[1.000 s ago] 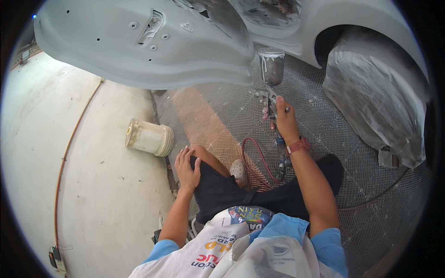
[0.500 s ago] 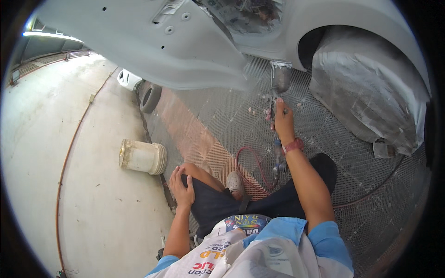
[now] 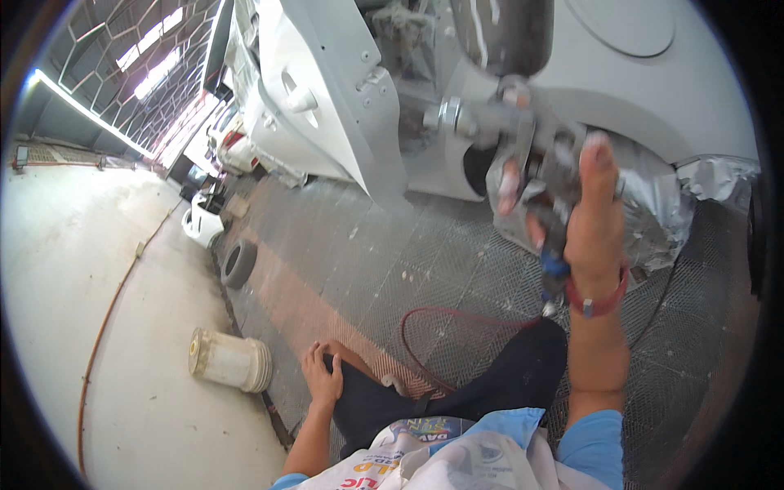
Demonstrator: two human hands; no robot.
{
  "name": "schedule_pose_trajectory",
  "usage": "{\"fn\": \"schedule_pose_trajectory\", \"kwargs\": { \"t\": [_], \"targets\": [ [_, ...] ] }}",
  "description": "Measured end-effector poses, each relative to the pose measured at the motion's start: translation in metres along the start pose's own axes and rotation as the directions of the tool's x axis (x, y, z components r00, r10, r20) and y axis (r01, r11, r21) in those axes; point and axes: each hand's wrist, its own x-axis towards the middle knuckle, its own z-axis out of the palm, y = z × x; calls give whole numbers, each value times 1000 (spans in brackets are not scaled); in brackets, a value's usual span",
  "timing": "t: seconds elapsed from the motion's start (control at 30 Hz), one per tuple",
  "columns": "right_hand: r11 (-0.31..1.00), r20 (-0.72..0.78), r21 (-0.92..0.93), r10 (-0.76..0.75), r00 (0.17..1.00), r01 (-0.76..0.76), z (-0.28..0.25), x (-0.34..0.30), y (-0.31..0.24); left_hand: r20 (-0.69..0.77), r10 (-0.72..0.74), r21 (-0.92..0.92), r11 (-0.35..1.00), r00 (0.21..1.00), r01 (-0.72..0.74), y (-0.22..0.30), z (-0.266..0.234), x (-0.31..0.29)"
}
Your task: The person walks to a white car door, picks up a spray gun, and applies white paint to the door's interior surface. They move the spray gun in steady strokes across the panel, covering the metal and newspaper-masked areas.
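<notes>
My right hand [image 3: 594, 224] is wrapped round a metal spray gun [image 3: 531, 139], raised close in front of me and blurred. A dark cup sits on top of the gun, and its nozzle faces left toward the open car door [image 3: 314, 98]. From the bottom of the handle, at a blue fitting, a red hose [image 3: 406, 327] loops down to the floor. My left hand [image 3: 323, 374] rests on my left knee with its fingers spread, holding nothing. Behind the gun is the pale grey car body [image 3: 653, 90].
Crinkled silvery covering [image 3: 653, 212] wraps the wheel area at right. Along the left wall lie a dirty white bucket [image 3: 231, 359] on its side, a tyre [image 3: 238, 263] and a white car part [image 3: 202, 220]. Grey grid mats [image 3: 359, 269] with an orange strip cover the floor.
My right hand has lifted the spray gun from low near the sill to high and close in front of me. The view has tilted up. My left hand stays on the knee.
</notes>
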Motion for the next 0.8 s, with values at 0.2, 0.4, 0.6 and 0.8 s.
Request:
{"fn": "schedule_pose_trajectory", "kwargs": {
  "t": [0.2,0.4,0.6,0.8],
  "targets": [
    [821,36,-496,-305,952,282,-6,81,-94,5,19,-6,1000,1000,-19,2,2,1],
    [877,27,-412,-260,965,248,13,103,-135,-13,20,-16,1000,1000,-20,2,2,-4],
    [838,-28,-403,-413,910,368,23,141,-134,-13,12,-22,1000,1000,-12,4,1,-6],
    [741,-84,-583,-464,882,334,-2,136,-111,-3,20,-49,999,1000,-20,5,-1,-3]
  ]
}}
